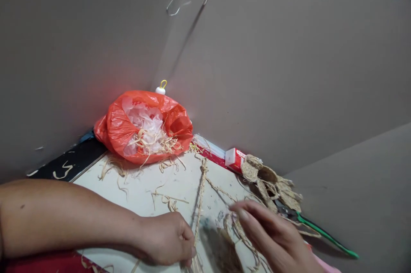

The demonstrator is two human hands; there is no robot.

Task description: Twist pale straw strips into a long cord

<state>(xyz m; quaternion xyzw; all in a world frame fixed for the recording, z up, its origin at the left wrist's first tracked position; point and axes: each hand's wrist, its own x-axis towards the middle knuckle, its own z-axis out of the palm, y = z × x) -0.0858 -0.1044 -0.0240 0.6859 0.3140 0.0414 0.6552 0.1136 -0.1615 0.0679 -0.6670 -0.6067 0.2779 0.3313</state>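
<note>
Cord (201, 191): plaited, lying mid-scene on the white tabletop (141, 183), far end knotted.
Left hand (170, 238): pinching its near part.
Right hand (272, 238): blurred; I cannot tell whether it grips the thin strand (219, 188).
Plaiting: step in hand, I judge; next move calls for steady tension.

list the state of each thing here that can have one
Red bag, open, scraps inside
Braided cord, loose strands at near end
Left hand, closed on the cord
Right hand, blurred, grip unclear
Green-handled tool, open or shut unclear
White table, littered with scraps
Woven pieces, heaped together
</note>
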